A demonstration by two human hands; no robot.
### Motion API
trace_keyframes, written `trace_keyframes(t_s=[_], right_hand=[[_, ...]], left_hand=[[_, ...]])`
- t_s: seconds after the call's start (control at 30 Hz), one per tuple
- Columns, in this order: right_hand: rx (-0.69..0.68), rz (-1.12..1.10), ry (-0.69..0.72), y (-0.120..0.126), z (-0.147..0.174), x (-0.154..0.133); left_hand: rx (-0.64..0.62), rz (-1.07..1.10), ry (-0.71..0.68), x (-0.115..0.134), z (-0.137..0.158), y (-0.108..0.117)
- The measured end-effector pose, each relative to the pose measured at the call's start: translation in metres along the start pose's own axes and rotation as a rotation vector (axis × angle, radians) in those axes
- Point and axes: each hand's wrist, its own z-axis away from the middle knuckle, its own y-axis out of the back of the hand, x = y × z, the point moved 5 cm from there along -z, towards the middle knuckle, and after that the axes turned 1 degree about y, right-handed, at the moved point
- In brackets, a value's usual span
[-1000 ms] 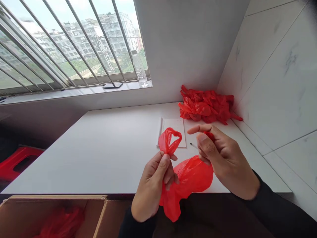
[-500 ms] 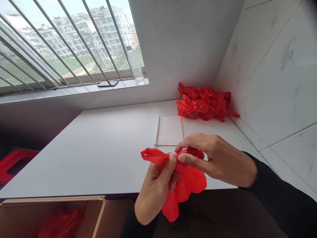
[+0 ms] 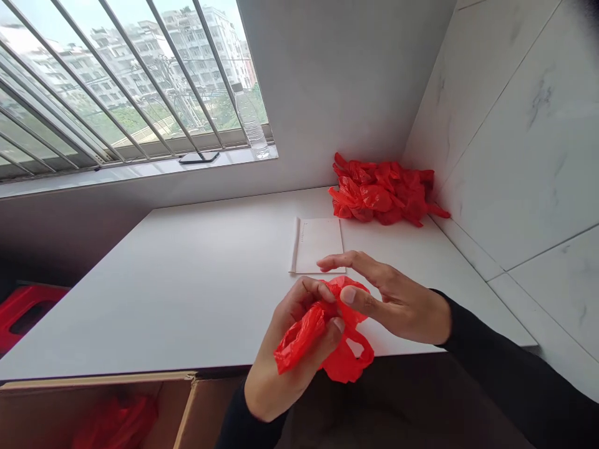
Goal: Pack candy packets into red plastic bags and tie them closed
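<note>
Gripping a crumpled red bag with the left hand, above the near edge of the white table. Holding the right hand loosely spread beside it, perhaps touching the film with the thumb. Facing a white pad beyond the hands and a heap of red bags by the wall.

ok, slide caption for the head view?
Left hand holds a red bag, right hand open nearby; more red bags behind.
</note>
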Motion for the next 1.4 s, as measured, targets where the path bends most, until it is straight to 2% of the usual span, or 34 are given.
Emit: trace_keyframes(t_s=[0.07, 0.13, 0.23, 0.3, 0.37, 0.5, 0.57, 0.67, 0.83, 0.93, 1.0, 1.1, 1.23, 1.4], right_hand=[[-0.106, -0.080, -0.064, -0.007, -0.003, 0.013], [-0.142, -0.113, -0.141, -0.014, -0.003, 0.023], [-0.102, -0.120, -0.183, -0.021, -0.001, 0.030], [-0.072, -0.168, -0.186, -0.026, 0.000, 0.031], [-0.065, -0.253, -0.201, -0.030, 0.000, 0.033], [-0.140, -0.425, -0.221, -0.039, 0.000, 0.039], [-0.151, -0.431, -0.240, -0.040, 0.000, 0.044], [-0.103, -0.327, -0.258, -0.037, -0.001, 0.047], [-0.013, -0.218, -0.243, -0.032, 0.000, 0.042], [0.001, -0.187, -0.169, -0.034, 0.002, 0.040], [-0.025, -0.263, -0.172, -0.039, 0.002, 0.045], [-0.054, -0.451, -0.227, -0.048, 0.001, 0.057], [-0.094, -0.504, -0.229, -0.052, -0.003, 0.063], [0.056, -0.371, -0.202, -0.034, -0.007, 0.058]], left_hand=[[0.024, -0.096, -0.040, 0.004, 0.001, -0.001], [0.089, -0.169, -0.081, 0.002, 0.000, 0.001], [0.273, -0.298, -0.220, -0.006, -0.004, 0.012], [0.352, -0.378, -0.311, -0.011, -0.006, 0.017], [0.335, -0.385, -0.319, -0.017, -0.008, 0.019], [0.145, -0.232, -0.214, -0.024, -0.011, 0.018], [0.074, -0.174, -0.174, -0.024, -0.011, 0.018], [0.084, -0.152, -0.155, -0.024, -0.011, 0.021], [0.326, -0.286, -0.199, -0.025, -0.012, 0.031], [0.429, -0.472, -0.304, -0.026, -0.011, 0.030], [0.483, -0.574, -0.379, -0.028, -0.009, 0.027], [0.538, -0.512, -0.375, -0.036, -0.009, 0.027], [0.440, -0.423, -0.343, -0.037, -0.011, 0.029], [0.235, -0.388, -0.287, -0.026, -0.011, 0.032]])
